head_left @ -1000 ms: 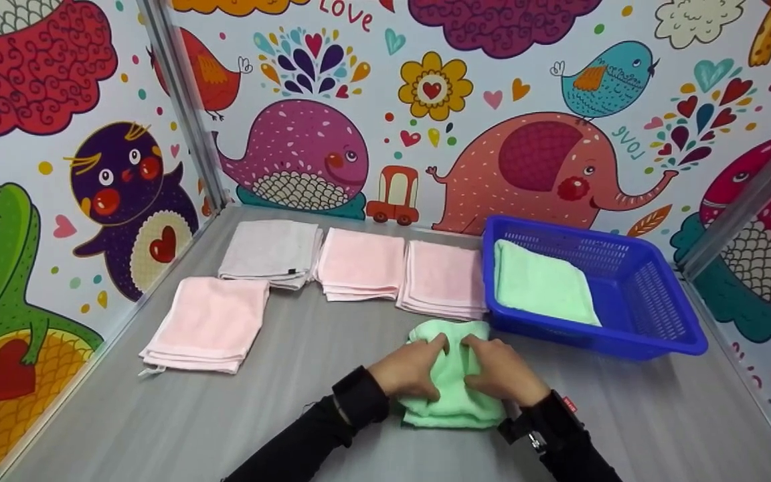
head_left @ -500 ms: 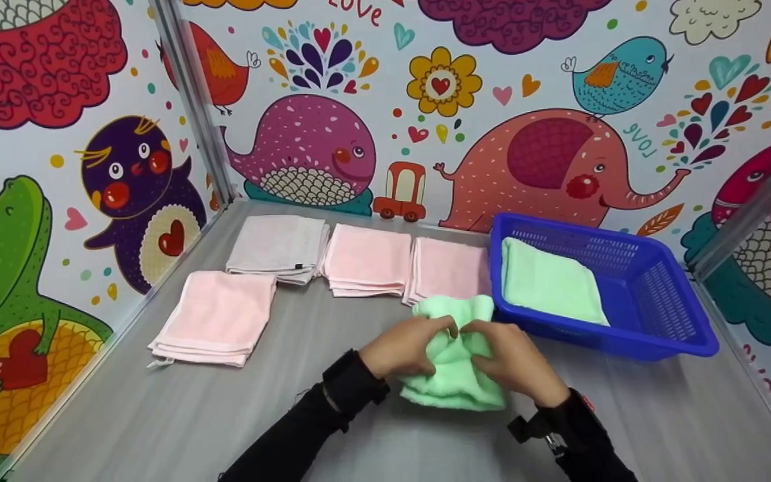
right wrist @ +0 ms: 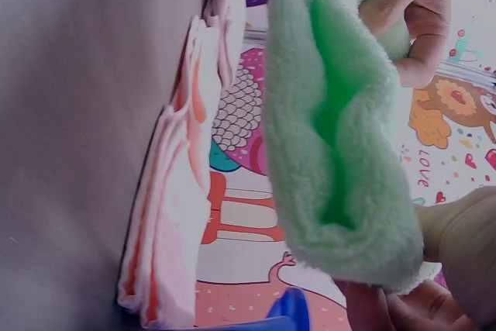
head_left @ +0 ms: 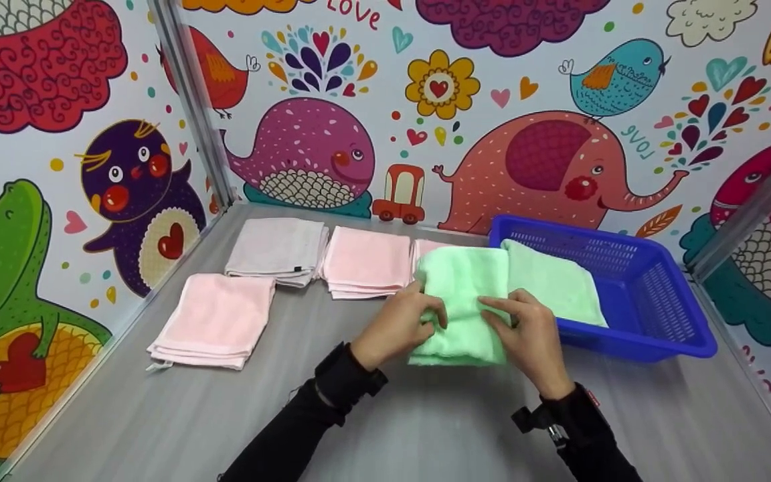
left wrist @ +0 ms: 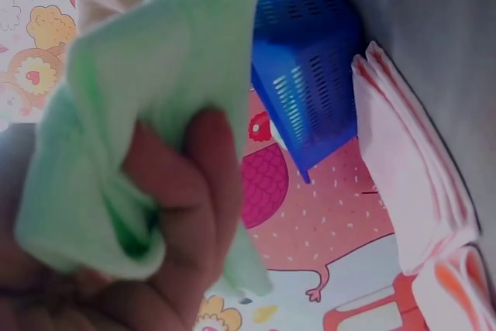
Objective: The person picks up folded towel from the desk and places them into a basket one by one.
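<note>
A folded light green towel is held up above the table between both hands. My left hand grips its left side, and in the left wrist view the fingers curl round the fabric. At the right side, my right hand pinches the towel between thumb and fingers. The right wrist view shows the towel's folded layers edge-on, with a gap between them. In the head view the towel overlaps a pink folded towel and the left rim of the blue basket.
Inside the basket lies another green folded towel. Along the back of the table are a grey folded towel and a pink folded towel. One more pink towel lies at the left. Printed walls enclose the table.
Both hands have lifted the green towel off the table and moved it toward the back. It now covers most of the nearest pink towel in the head view.
</note>
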The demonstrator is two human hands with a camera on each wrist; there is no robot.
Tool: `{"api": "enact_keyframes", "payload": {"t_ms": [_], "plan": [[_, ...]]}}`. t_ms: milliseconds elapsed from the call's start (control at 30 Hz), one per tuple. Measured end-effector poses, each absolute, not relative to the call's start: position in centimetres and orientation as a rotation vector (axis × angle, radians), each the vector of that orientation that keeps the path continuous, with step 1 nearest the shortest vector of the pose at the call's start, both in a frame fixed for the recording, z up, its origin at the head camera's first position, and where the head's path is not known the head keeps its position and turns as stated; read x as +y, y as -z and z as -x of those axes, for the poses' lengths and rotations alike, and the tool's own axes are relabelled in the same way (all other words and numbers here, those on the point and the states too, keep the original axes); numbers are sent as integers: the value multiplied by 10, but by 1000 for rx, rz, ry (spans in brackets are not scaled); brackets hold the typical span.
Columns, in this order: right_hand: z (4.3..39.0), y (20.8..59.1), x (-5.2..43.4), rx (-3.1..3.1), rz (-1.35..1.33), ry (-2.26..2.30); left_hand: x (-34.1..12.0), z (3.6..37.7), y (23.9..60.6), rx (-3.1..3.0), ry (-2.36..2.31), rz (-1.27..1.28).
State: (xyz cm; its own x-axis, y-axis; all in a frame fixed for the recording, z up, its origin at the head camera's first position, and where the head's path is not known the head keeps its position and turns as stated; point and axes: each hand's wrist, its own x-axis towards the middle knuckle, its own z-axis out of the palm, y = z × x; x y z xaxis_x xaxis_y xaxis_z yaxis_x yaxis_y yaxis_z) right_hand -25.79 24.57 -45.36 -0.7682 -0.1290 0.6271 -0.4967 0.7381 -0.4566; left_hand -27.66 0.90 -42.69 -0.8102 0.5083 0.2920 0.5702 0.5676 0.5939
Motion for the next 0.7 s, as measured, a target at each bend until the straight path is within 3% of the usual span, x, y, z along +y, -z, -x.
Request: {"api": "enact_keyframes", "payload": {"t_ms": [400,700], "plan": [[269,441,261,-2459,-406,-791,32,288,430,-2607,1124,808],[275,423,303,-2552,-249,-719,83,299,438,-2398,1159,981]]}}
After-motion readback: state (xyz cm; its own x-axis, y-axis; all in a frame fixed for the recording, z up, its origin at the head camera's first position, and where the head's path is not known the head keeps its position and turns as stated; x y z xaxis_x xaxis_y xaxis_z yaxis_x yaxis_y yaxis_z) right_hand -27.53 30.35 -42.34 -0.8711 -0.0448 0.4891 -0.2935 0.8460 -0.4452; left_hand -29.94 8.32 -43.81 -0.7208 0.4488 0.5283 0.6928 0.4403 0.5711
